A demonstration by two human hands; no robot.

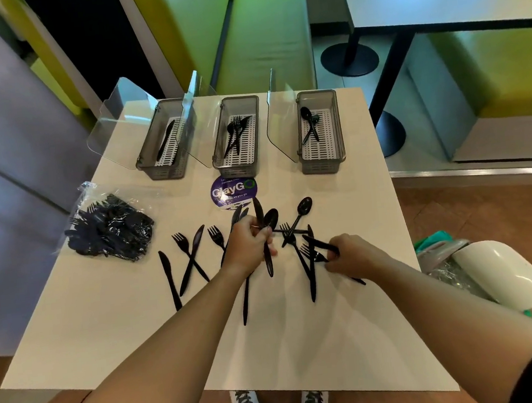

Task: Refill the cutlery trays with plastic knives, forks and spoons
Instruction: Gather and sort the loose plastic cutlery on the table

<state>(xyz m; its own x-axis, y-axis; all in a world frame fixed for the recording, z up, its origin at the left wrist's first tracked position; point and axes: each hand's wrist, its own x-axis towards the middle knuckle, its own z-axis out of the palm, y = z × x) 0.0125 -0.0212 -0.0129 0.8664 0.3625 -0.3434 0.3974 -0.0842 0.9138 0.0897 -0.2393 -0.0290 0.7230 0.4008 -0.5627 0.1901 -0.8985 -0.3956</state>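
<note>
Three grey trays with raised clear lids stand at the far side of the white table [304, 343]: the left tray [163, 139] holds a knife, the middle tray [236, 136] holds forks, the right tray [319, 131] holds spoons. Loose black plastic cutlery [192, 260] lies scattered in the middle of the table. My left hand [249, 245] is closed around a spoon and a knife [266, 230]. My right hand [351, 255] pinches a black piece of cutlery [319, 245] among a pile of forks and knives; which kind it is I cannot tell.
A clear bag of black cutlery [111, 229] lies at the table's left. A purple round sticker [233, 189] sits in front of the middle tray. A white chair back [502, 272] is close on the right. Green benches and another table stand beyond.
</note>
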